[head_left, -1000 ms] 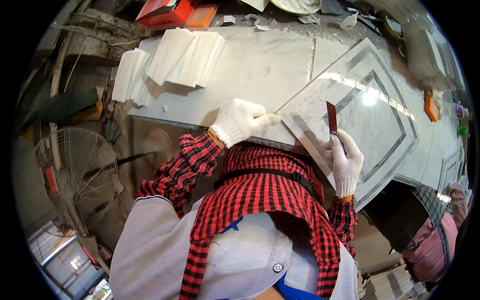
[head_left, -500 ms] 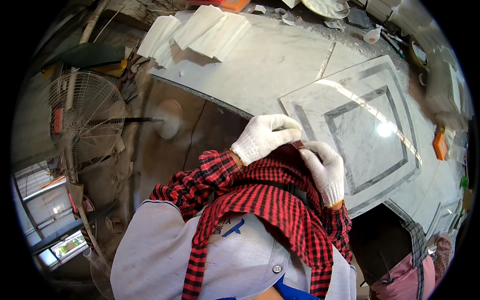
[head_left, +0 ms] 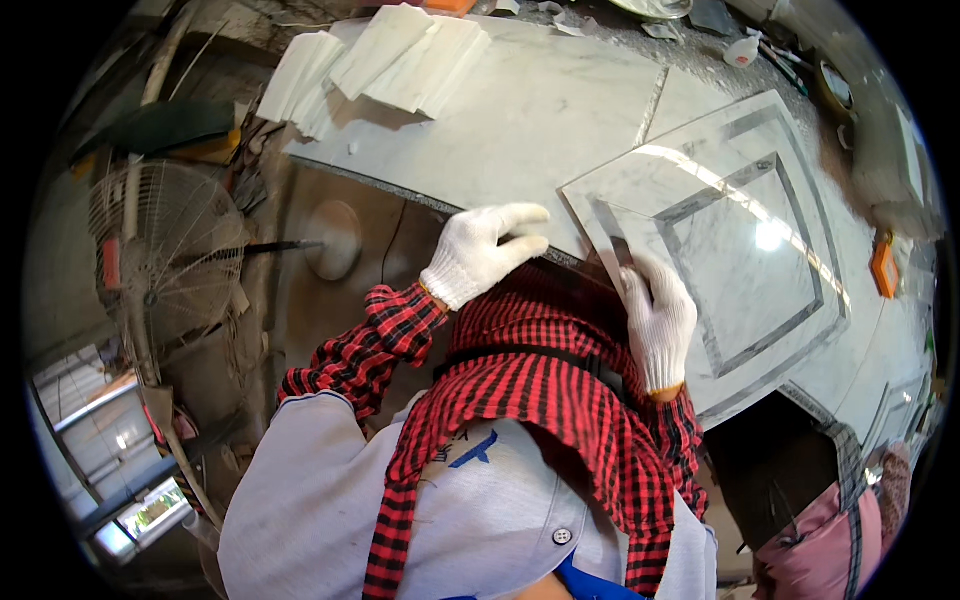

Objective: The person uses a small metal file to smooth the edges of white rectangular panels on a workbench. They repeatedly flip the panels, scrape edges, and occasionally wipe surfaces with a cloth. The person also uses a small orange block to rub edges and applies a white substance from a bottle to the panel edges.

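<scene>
A white knitted glove covers my left hand (head_left: 485, 252), which hangs by the table's near edge, thumb and fingers apart, holding nothing. My right hand (head_left: 660, 322), gloved the same way, is at the near left side of a square white marble panel (head_left: 745, 240) with grey inlaid frames. Its fingers are closed on a small, thin, brownish-red piece (head_left: 614, 260), partly hidden by the glove; its exact kind is unclear. The panel lies turned at an angle on the pale marble tabletop (head_left: 530, 130), one corner toward my left.
Stacked white stone strips (head_left: 425, 65) lie on the far left of the table. Stone scraps, a white bottle (head_left: 742, 52) and an orange tool (head_left: 884, 266) line the far and right sides. A fan (head_left: 165, 250) stands at left; another person's pink clothing (head_left: 825, 540) shows lower right.
My hands have come apart. The left moved left and opened; the right moved slightly up with the brownish piece, from over my apron to the panel's edge. The view shifted slightly.
</scene>
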A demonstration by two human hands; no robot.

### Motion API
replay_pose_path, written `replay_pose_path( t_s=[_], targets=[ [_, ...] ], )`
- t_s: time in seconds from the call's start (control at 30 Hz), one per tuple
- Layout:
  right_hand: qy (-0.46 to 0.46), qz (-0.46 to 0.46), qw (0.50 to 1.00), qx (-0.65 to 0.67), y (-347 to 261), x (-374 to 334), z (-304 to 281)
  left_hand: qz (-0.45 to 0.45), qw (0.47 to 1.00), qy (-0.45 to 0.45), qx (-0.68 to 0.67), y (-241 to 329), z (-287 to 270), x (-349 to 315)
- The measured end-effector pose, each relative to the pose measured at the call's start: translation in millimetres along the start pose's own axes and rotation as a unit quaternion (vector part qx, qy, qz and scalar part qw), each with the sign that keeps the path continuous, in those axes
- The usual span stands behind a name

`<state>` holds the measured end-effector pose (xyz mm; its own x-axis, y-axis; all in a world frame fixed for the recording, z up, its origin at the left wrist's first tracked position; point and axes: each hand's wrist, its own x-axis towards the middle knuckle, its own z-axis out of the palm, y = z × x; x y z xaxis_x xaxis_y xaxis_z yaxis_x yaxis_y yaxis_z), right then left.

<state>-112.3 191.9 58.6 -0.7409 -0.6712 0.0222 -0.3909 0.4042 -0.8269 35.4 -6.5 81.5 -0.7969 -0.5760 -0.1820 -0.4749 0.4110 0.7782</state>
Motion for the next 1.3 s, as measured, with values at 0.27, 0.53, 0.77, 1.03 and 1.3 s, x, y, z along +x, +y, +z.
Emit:
replay_pose_path(
  t_s=[0.27,0.53,0.77,1.03,1.3],
  targets=[
    [0.037,-0.030,0.992,-0.120,-9,21,37,0.270,0.940,0.086,0.189,-43,17,63],
    [0.031,-0.042,0.976,-0.209,-11,27,45,0.294,0.938,0.090,0.162,-56,21,77],
    [0.004,-0.010,0.974,-0.226,-9,27,46,0.306,0.937,0.093,0.144,-57,21,81],
    [0.032,-0.019,0.986,-0.164,-9,25,46,0.319,0.931,0.098,0.148,-53,18,82],
    [0.013,-0.010,0.979,-0.205,-13,27,45,0.322,0.930,0.103,0.147,-53,19,82]
  ],
)
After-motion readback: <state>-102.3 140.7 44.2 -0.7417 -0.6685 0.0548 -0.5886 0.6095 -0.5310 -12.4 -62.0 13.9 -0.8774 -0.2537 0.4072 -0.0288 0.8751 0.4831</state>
